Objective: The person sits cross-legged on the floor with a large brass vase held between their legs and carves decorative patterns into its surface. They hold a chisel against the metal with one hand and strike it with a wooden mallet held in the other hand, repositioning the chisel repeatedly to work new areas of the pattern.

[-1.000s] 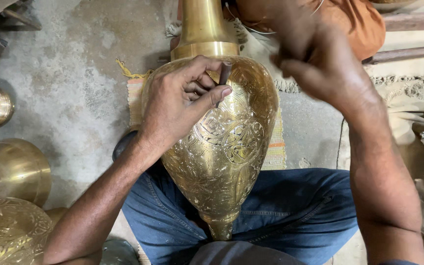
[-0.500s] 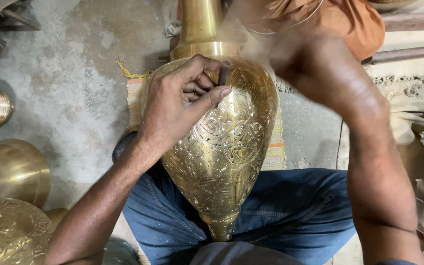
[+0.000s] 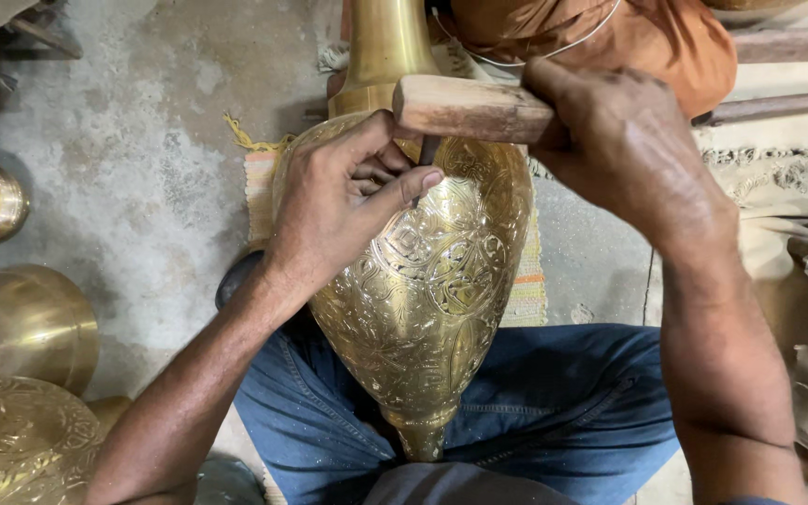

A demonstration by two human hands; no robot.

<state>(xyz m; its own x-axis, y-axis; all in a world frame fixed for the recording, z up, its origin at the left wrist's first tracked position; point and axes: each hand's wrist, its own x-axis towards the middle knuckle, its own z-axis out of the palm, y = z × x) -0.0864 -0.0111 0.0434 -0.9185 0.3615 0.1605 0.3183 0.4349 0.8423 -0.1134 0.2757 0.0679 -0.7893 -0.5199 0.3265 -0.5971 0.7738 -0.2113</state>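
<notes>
Engraved brass vase (image 3: 423, 309) lies across the lap on blue-jeaned legs (image 3: 563, 402), neck pointing away. Left hand (image 3: 339, 206) rests on vase's upper body, fingers closed round a thin dark chisel (image 3: 425, 154), tip on the metal. Right hand (image 3: 624, 140) grips wooden mallet (image 3: 469, 108), head touching chisel top. Other brass pieces (image 3: 21, 318) sit on concrete floor (image 3: 142, 140) at left; orange cloth (image 3: 628, 37) beyond.

right hand (image 3: 624, 140): down from blurred raised swing | wooden mallet (image 3: 469, 108): now sharp, head resting on chisel (image 3: 427, 154) top | motion blur gone
</notes>
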